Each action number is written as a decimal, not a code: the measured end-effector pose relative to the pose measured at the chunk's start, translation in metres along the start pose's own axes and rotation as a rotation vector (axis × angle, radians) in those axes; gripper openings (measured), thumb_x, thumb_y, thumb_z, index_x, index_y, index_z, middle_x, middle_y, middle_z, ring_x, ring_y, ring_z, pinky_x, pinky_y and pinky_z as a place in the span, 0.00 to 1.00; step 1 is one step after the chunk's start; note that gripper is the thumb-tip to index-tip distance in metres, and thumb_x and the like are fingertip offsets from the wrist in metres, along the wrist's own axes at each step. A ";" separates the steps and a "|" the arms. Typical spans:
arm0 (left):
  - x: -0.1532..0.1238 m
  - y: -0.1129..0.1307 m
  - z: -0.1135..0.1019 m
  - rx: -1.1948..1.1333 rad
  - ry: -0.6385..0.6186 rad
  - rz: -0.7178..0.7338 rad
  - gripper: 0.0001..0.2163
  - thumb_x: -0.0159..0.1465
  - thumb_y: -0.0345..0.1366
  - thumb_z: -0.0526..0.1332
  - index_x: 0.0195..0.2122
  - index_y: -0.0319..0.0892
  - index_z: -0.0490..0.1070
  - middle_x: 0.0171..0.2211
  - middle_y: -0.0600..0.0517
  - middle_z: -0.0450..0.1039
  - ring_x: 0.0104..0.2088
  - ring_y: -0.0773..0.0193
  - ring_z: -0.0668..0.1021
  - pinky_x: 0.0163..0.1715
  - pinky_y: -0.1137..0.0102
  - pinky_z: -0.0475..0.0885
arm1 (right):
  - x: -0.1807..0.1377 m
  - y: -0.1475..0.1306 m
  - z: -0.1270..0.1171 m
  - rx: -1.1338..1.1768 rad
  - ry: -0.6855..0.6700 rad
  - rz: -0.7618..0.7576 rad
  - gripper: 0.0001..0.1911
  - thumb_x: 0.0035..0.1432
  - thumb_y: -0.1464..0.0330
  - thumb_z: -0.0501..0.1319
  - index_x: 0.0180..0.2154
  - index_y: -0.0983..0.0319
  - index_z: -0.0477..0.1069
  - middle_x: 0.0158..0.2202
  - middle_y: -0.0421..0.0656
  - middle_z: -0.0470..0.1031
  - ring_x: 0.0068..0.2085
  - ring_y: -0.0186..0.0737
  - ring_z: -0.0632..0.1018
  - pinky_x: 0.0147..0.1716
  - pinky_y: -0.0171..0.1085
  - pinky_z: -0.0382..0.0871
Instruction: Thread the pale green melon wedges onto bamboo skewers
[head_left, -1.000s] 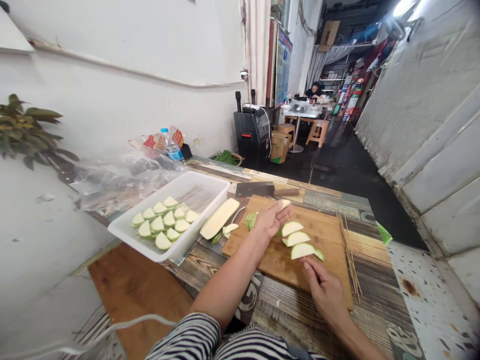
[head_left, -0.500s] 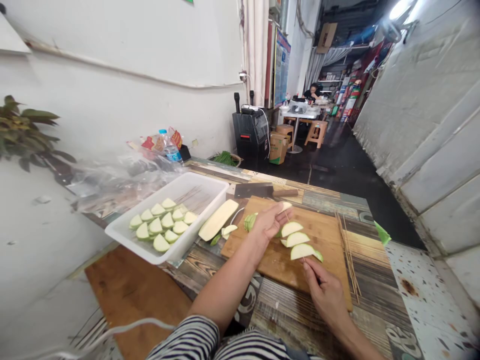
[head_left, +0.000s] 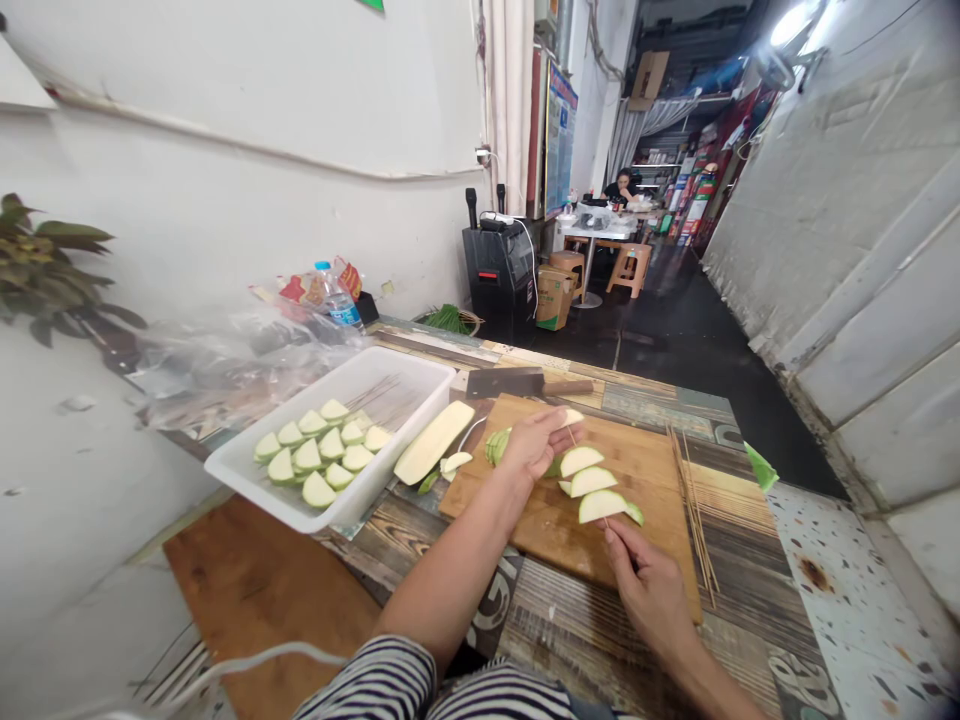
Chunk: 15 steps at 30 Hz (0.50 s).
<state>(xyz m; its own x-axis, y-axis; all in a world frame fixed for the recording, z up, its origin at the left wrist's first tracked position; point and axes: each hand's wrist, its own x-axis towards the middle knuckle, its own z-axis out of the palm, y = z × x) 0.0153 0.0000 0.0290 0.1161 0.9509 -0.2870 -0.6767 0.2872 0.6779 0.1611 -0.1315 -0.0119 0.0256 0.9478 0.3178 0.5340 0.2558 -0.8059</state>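
Observation:
On the wooden cutting board (head_left: 652, 470) lie pale green squash slices (head_left: 592, 480) strung on a thin bamboo skewer. My right hand (head_left: 652, 590) pinches the near end of that skewer at the board's front edge. My left hand (head_left: 534, 440) holds another slice (head_left: 571, 416) at the skewer's far tip. A small pile of cut slices (head_left: 496, 444) sits just left of my left hand.
A white tray (head_left: 405, 375) holding skewered slices stands at left, with a halved squash (head_left: 433, 442) beside it. A cleaver (head_left: 517, 381) lies behind the board, loose bamboo skewers (head_left: 690, 500) to its right. Plastic bags and a water bottle (head_left: 341, 300) are by the wall. A person sits at a distant table.
Both hands keep their hold on the skewer and slices; only the camera has shifted slightly, nudging everything a little left and down.

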 end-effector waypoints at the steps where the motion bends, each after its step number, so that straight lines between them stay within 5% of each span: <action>1: 0.000 0.000 0.000 0.009 -0.001 0.002 0.06 0.56 0.24 0.60 0.35 0.30 0.69 0.31 0.40 0.75 0.33 0.57 0.79 0.39 0.63 0.74 | 0.000 0.000 0.000 0.001 -0.001 0.002 0.17 0.56 0.61 0.53 0.38 0.64 0.76 0.37 0.49 0.78 0.37 0.44 0.79 0.38 0.38 0.73; 15: -0.005 -0.004 0.005 0.123 0.004 0.006 0.07 0.54 0.25 0.62 0.35 0.32 0.72 0.29 0.43 0.75 0.30 0.62 0.78 0.34 0.69 0.73 | 0.000 -0.003 0.000 0.003 -0.025 0.028 0.18 0.57 0.61 0.52 0.39 0.65 0.75 0.37 0.48 0.78 0.37 0.42 0.78 0.37 0.36 0.72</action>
<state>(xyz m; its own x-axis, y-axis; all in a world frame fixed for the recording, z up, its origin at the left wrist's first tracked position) 0.0207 -0.0051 0.0311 0.1095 0.9522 -0.2853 -0.5831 0.2940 0.7574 0.1597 -0.1322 -0.0094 0.0194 0.9589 0.2831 0.5305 0.2302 -0.8159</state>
